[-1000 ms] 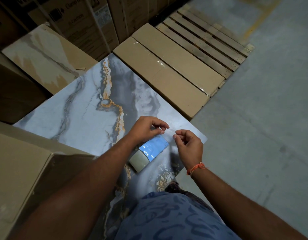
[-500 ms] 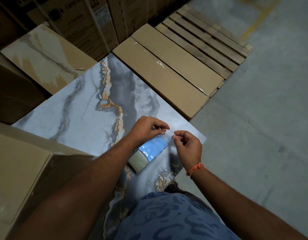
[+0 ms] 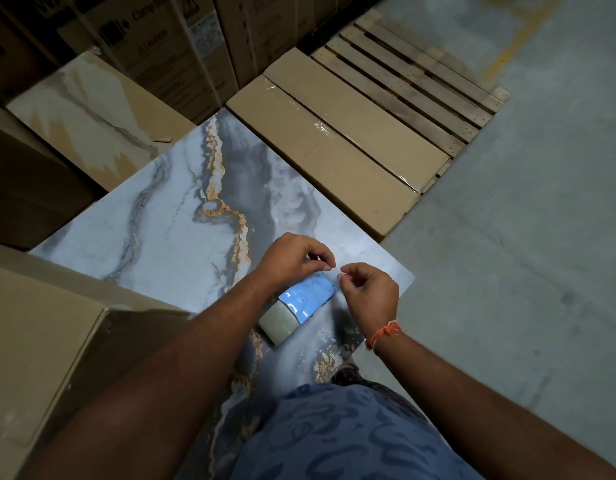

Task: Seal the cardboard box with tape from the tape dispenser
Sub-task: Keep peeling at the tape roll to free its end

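A tape dispenser [image 3: 306, 301] with a shiny blue plate and a pale tape roll [image 3: 277, 322] sits low on the marble-patterned tile [image 3: 168, 237], just under my hands. My left hand [image 3: 292, 258] is above its top end, thumb and fingers pinched together at the tape's loose end. My right hand [image 3: 369, 294] is right beside it, fingertips pinched too, almost touching the left fingertips. The clear tape between them is barely visible. An open cardboard box [image 3: 40, 341] stands at the lower left, beside my left forearm.
Two long taped cardboard boxes [image 3: 337, 147] lie on a wooden pallet [image 3: 414, 84] beyond the tile. Another marble tile [image 3: 88, 112] and stacked printed cartons [image 3: 154, 39] are at the back left. Grey concrete floor [image 3: 524, 237] spreads to the right.
Both hands stay in almost the same place over the dispenser. The fingertips shift slightly as they work at the tape end.
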Action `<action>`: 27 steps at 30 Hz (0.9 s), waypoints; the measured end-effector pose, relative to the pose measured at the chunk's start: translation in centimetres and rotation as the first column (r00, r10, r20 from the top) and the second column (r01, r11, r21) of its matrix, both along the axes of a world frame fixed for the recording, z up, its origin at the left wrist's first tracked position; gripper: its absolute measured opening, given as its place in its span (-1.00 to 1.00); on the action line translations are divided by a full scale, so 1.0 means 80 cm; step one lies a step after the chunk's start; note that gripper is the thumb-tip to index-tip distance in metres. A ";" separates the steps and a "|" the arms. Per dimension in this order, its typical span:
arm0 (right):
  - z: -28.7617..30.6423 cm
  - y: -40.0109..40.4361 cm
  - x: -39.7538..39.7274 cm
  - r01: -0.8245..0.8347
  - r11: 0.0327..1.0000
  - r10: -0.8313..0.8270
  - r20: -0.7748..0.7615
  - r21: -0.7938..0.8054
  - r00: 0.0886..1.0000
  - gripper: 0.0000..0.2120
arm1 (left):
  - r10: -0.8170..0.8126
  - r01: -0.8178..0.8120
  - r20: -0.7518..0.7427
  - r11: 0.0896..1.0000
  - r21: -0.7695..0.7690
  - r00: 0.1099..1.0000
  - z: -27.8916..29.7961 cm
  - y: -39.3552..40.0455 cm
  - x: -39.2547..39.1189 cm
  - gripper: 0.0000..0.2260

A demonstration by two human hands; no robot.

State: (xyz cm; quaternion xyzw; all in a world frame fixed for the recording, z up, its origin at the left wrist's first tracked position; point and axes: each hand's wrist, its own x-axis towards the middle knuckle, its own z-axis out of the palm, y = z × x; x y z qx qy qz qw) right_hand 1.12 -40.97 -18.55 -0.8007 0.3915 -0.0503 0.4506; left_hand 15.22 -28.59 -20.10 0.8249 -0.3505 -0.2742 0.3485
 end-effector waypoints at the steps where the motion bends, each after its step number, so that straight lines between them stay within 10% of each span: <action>1: 0.000 0.001 0.001 -0.005 1.000 0.005 -0.003 -0.004 1.000 -0.92 | -0.026 0.026 0.022 1.000 0.005 0.999 0.003 0.000 0.001 -0.94; 12: -0.001 0.016 -0.001 -0.104 0.994 0.105 -0.059 0.019 0.993 -0.85 | -0.209 0.210 -0.020 0.965 0.156 0.978 0.016 0.014 0.022 -0.94; 21: -0.008 0.026 -0.011 -0.097 0.985 0.105 -0.053 0.144 0.993 -0.92 | 0.311 -0.157 -0.563 0.939 0.305 0.766 0.021 0.026 0.002 -0.94; 27: -0.016 0.036 -0.018 -0.047 0.969 0.054 -0.025 0.242 0.998 -0.86 | 0.348 -0.212 -0.598 0.934 0.288 0.722 0.018 0.009 -0.013 -0.94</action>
